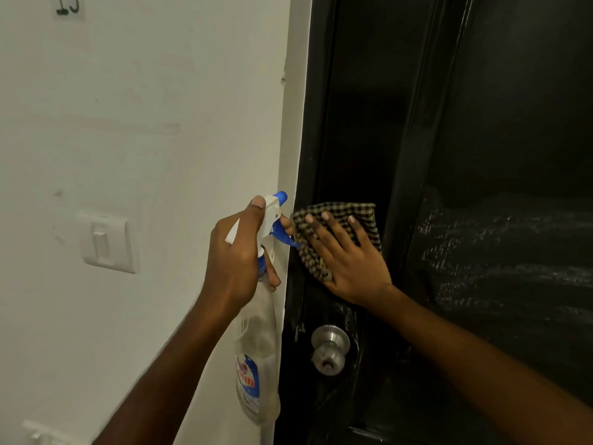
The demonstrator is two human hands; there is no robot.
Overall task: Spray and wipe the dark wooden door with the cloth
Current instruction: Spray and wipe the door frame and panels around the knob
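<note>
Right hand (349, 255) is pressing the checked cloth (340, 216) on the door (369, 123) just above the knob (330, 348), fingers (333, 224) spread for coverage, while left hand (237, 258) is gripping the spray bottle (256, 348) left of the knob, probably for resprays.

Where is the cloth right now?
In the head view, centre, the cloth is pressed against the dark door by the right hand, above the metal knob.
</note>
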